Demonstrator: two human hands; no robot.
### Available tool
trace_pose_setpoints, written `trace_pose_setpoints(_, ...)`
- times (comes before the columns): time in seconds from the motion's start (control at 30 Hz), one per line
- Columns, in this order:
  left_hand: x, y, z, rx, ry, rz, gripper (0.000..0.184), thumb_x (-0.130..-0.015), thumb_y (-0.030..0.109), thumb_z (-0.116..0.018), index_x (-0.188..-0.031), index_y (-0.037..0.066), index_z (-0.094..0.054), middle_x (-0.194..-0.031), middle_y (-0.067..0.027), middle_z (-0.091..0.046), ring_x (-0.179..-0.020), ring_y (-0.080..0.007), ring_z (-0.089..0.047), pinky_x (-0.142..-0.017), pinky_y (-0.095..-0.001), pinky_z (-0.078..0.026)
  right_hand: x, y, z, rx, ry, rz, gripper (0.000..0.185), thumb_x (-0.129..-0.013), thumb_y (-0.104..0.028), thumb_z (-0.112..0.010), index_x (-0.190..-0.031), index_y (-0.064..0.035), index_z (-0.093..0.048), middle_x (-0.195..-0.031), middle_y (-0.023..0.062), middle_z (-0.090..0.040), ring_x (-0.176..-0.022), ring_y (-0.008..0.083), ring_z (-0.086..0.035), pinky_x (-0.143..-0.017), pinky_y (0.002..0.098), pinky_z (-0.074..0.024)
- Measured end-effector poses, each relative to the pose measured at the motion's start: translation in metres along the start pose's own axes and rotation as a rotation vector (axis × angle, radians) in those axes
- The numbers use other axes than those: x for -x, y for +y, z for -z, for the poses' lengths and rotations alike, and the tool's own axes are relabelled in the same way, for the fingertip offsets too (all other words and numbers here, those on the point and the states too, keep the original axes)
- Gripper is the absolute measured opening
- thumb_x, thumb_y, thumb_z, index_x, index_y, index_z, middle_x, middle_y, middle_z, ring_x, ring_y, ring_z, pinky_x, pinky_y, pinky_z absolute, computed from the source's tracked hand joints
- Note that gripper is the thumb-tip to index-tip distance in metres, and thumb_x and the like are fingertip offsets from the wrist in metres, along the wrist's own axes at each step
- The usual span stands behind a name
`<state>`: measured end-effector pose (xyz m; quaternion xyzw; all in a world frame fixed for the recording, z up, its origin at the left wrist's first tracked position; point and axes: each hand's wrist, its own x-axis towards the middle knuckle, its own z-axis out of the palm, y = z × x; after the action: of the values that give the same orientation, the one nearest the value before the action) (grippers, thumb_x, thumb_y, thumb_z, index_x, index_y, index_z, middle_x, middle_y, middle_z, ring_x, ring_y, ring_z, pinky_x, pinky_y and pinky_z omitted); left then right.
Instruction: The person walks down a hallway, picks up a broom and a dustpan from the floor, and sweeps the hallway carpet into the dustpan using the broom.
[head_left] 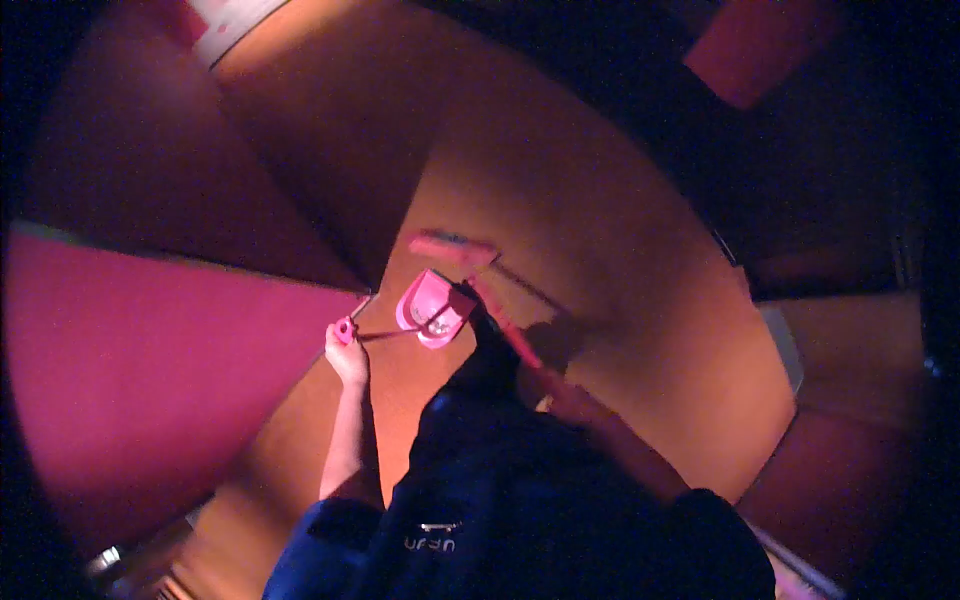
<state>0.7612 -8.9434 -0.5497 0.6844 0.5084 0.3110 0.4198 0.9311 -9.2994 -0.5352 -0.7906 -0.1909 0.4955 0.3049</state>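
My left hand (347, 357) is closed around the end of a thin handle that runs to a pink dustpan (428, 297). The pan lies low over the orange-brown floor, with small bits of debris inside. My right hand (577, 402), dim and partly in shadow, is wrapped around the pink handle of a broom (453, 247). The broom head lies on the floor just beyond the pan, apart from it, and its handle slants back toward me. My dark clothing hides part of the floor beside the pan.
A large magenta surface (160, 370) fills the left side, its corner near my left hand. Dark brown panels (290, 130) rise beyond it. A whitish edge (240, 28) shows at top left, a red block-like shape (745, 50) at top right. Deep shadow covers the right.
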Motion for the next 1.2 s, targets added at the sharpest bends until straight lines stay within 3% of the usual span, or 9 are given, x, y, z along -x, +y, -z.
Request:
trace_pose_setpoints(0.17, -0.013, -0.038, -0.007, -0.005, 0.112, 0.079, 0.003, -0.075, 0.002, -0.053, -0.077, 0.0, -0.053, -0.065, -0.0073, -0.054, -0.064, -0.0106, -0.05, -0.06, -0.0249, -0.042, -0.13, 0.048, 0.065, -0.751, -0.364, 0.083, 0.056, -0.067, -0.01, -0.055, -0.118, -0.0113, -0.033, -0.078, 0.0037, -0.045, -0.063, 0.0133, -0.045, -0.051, 0.0236, -0.0416)
trace_pose_setpoints(0.27, -0.015, -0.034, -0.02, -0.023, 0.165, 0.153, 0.005, -0.076, 0.004, -0.054, -0.074, 0.0, -0.051, -0.064, -0.0081, -0.053, -0.063, -0.01, -0.048, -0.059, -0.0251, -0.041, -0.166, 0.039, 0.065, 0.035, -0.043, -0.136, 0.055, -0.067, -0.012, -0.056, -0.117, -0.0095, -0.033, -0.087, 0.0062, -0.05, -0.07, 0.0182, -0.051, -0.058, 0.0288, -0.0439)
trace_pose_setpoints(0.37, -0.01, -0.047, -0.013, -0.055, 0.167, 0.22, 0.01, -0.076, 0.005, -0.054, -0.07, 0.0, -0.048, -0.063, -0.0084, -0.052, -0.062, -0.0088, -0.046, -0.057, -0.0247, -0.04, -0.169, -0.013, 0.027, 0.09, -0.332, 0.541, 0.056, -0.068, -0.011, -0.055, -0.119, -0.0084, -0.034, -0.102, 0.0103, -0.052, -0.086, 0.0234, -0.053, -0.072, 0.0332, -0.0431)
trace_pose_setpoints(0.53, 0.012, -0.067, -0.008, 0.086, 0.38, 0.337, 0.009, -0.077, 0.003, -0.053, -0.07, 0.001, -0.048, -0.065, -0.0015, -0.053, -0.063, -0.0081, -0.046, -0.059, -0.0224, -0.04, -0.175, -0.124, 0.04, 0.409, -0.511, 0.167, 0.061, -0.064, -0.002, -0.048, -0.122, -0.0015, -0.03, -0.112, 0.0147, -0.046, -0.108, 0.0252, -0.041, -0.092, 0.0319, -0.0306)
trace_pose_setpoints(0.6, 0.017, -0.091, -0.02, 0.099, 0.46, 0.399, 0.012, -0.079, 0.004, -0.052, -0.069, 0.002, -0.046, -0.065, 0.0002, -0.05, -0.062, -0.0072, -0.045, -0.059, -0.0214, -0.04, -0.253, -0.112, 0.05, 0.373, -0.501, 0.39, 0.058, -0.069, -0.011, -0.052, -0.123, -0.005, -0.031, -0.105, 0.0202, -0.05, -0.099, 0.032, -0.048, -0.081, 0.0368, -0.039)
trace_pose_setpoints(0.67, 0.031, -0.123, -0.036, 0.251, 0.566, 0.454, 0.012, -0.08, 0.005, -0.05, -0.07, 0.004, -0.045, -0.064, 0.0001, -0.048, -0.062, -0.0075, -0.045, -0.061, -0.0216, -0.04, -0.316, -0.14, 0.055, 0.622, -0.281, 0.145, 0.055, -0.069, -0.011, -0.053, -0.12, -0.0042, -0.033, -0.102, 0.0205, -0.052, -0.096, 0.034, -0.049, -0.08, 0.0382, -0.0394)
trace_pose_setpoints(0.93, 0.023, -0.11, -0.049, 0.302, 0.847, 0.675, 0.006, -0.08, 0.003, -0.048, -0.075, 0.003, -0.045, -0.073, -0.0041, -0.052, -0.068, -0.0113, -0.05, -0.068, -0.0247, -0.043, -0.48, -0.244, 0.006, 1.141, -0.273, 0.321, 0.058, -0.069, -0.009, -0.048, -0.123, -0.0036, -0.027, -0.085, 0.0233, -0.056, -0.075, 0.0378, -0.055, -0.068, 0.0434, -0.0433)
trace_pose_setpoints(1.07, 0.021, -0.124, -0.057, 0.206, 0.952, 0.744, 0.008, -0.082, 0.009, -0.048, -0.077, 0.003, -0.047, -0.07, -0.0043, -0.053, -0.063, -0.0107, -0.049, -0.059, -0.0228, -0.042, -0.446, -0.18, 0.02, 1.502, -0.653, 0.487, 0.058, -0.073, -0.011, -0.043, -0.127, -0.0074, -0.021, -0.083, 0.0245, -0.055, -0.069, 0.0363, -0.056, -0.064, 0.0427, -0.044)
trace_pose_setpoints(1.2, 0.046, -0.154, -0.058, 0.254, 1.029, 0.768, 0.01, -0.082, 0.011, -0.048, -0.081, 0.002, -0.049, -0.068, -0.005, -0.054, -0.058, -0.0096, -0.048, -0.053, -0.0215, -0.04, -0.418, -0.16, 0.048, 1.293, -0.864, 0.157, 0.059, -0.08, -0.031, -0.038, -0.131, -0.0142, -0.012, -0.101, 0.023, -0.049, -0.089, 0.0328, -0.052, -0.079, 0.0418, -0.0383)
